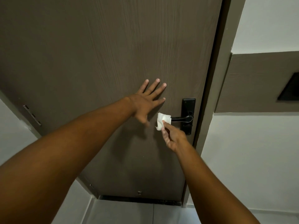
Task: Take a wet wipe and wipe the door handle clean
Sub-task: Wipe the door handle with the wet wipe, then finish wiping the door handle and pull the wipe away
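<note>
Near the door's (pixel 113 46) right edge, the right hand (pixel 173 136) is pinching a folded white wet wipe (pixel 162 120) over the free end of the black door handle (pixel 182 118). Just beside it, the left hand (pixel 145 102) is pressing flat against the door, fingers spread.
</note>
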